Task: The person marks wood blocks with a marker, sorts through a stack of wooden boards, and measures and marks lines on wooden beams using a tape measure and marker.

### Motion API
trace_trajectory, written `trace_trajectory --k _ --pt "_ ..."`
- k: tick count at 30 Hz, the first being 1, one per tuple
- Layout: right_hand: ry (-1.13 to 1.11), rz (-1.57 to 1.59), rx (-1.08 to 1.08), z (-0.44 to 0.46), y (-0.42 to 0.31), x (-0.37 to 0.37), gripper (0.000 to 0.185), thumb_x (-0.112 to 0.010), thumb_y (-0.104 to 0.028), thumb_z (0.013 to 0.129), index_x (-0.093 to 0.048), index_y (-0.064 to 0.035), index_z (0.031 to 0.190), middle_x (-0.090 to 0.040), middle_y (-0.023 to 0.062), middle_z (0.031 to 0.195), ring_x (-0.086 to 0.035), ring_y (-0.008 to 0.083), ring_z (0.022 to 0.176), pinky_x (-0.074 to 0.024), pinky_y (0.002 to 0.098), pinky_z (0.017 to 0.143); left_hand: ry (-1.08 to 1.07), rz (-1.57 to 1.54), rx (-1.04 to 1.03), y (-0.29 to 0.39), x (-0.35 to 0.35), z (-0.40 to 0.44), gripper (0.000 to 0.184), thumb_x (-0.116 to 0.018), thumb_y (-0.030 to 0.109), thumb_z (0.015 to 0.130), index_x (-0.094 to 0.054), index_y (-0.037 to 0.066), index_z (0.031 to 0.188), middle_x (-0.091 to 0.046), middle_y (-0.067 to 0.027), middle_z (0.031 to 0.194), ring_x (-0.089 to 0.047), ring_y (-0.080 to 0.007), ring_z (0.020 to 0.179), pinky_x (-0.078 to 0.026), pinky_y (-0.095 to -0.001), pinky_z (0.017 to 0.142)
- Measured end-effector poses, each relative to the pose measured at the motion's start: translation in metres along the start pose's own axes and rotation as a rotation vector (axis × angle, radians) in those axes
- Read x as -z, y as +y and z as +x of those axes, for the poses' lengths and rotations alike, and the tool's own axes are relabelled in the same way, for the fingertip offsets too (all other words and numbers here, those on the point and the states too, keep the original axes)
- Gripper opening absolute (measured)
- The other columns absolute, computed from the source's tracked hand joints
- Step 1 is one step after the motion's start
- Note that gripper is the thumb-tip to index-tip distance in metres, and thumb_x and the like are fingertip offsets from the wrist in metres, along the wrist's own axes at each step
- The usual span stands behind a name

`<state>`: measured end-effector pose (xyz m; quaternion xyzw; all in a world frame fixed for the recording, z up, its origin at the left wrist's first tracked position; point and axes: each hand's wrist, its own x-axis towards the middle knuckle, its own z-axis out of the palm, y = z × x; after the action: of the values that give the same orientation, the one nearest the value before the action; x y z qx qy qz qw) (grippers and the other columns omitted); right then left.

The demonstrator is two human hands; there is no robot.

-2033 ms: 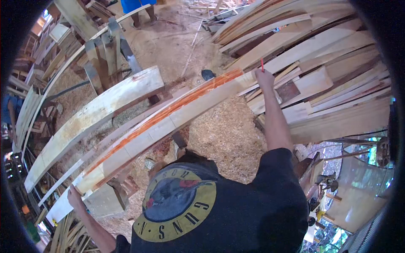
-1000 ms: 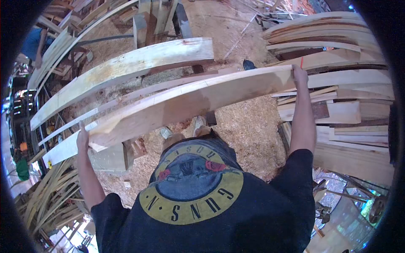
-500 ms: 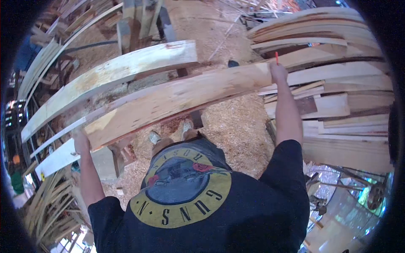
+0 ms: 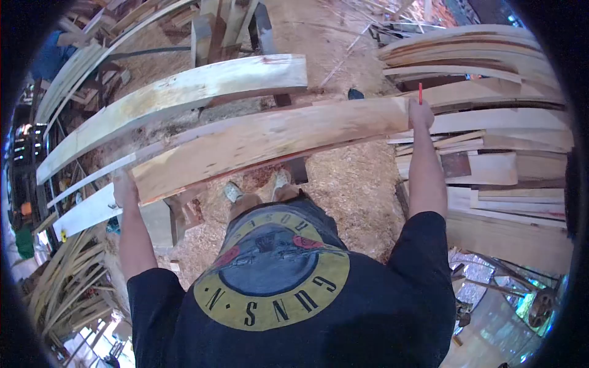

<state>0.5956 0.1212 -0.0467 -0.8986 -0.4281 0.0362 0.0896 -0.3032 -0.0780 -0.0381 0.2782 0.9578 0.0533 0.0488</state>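
A long, slightly curved wooden plank spans the view in front of me, its broad pale face turned up. My left hand is closed round its left end. At the right end my right hand grips the plank, and a red pencil sticks up from between its fingers. Beyond lies a thick curved beam. A thin pale strip runs between the beam and the plank. Close to my left hand is a white board with a small yellow spot at its end.
Stacks of curved boards fill the right side. Thin offcuts are heaped at the lower left. Upright posts stand behind the beam. A wooden block sits below the plank's left end. Wood shavings cover the floor round my feet.
The plank has been rolled over between my hands: its orange-streaked side no longer shows and a broad plain face is up. Both hands still grip the ends.
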Motion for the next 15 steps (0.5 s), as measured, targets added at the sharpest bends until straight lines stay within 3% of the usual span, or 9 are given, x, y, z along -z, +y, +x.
trace_trajectory --k 3,6,11,15 --pt "0.027 0.013 0.022 0.0 0.003 -0.003 0.053 -0.055 -0.052 0.085 -0.07 -0.0126 0.117 -0.073 0.0184 0.102 -0.069 0.0392 0.1 -0.0527 0.0491 0.089 -0.017 0.067 0.057 -0.002 -0.004 0.007 0.086 -0.032 0.074 0.092 -0.059 0.006 0.137 -0.067 -0.0261 0.123 -0.063 -0.043 0.116 -0.047 -0.0534 0.099" --pt "0.1 0.459 -0.026 0.043 0.046 -0.046 0.048 -0.051 -0.046 0.092 -0.069 -0.0108 0.12 -0.071 0.0105 0.09 -0.068 0.0324 0.087 -0.0554 0.047 0.081 -0.017 0.083 0.076 -0.011 -0.015 0.021 0.086 -0.034 0.073 0.091 -0.054 0.007 0.143 -0.065 -0.0261 0.127 -0.062 -0.0413 0.118 -0.046 -0.0517 0.101" --pt "-0.104 1.779 -0.216 -0.084 -0.038 0.047 0.042 -0.044 -0.033 0.1 -0.066 -0.0001 0.113 -0.066 0.0076 0.083 -0.062 0.0191 0.071 -0.055 0.0409 0.064 -0.021 0.066 0.093 -0.01 -0.018 0.022 0.083 -0.038 0.071 0.09 -0.051 0.011 0.145 -0.063 -0.0243 0.132 -0.06 -0.0409 0.122 -0.044 -0.0504 0.104" --pt "-0.653 1.488 0.184 -0.163 -0.051 0.011 0.042 -0.042 -0.034 0.103 -0.066 -0.0003 0.109 -0.067 0.0088 0.086 -0.062 0.016 0.068 -0.0537 0.0314 0.063 -0.049 0.021 0.071 -0.01 -0.014 0.019 0.08 -0.039 0.07 0.09 -0.053 0.013 0.143 -0.062 -0.024 0.132 -0.059 -0.0419 0.123 -0.044 -0.051 0.104"
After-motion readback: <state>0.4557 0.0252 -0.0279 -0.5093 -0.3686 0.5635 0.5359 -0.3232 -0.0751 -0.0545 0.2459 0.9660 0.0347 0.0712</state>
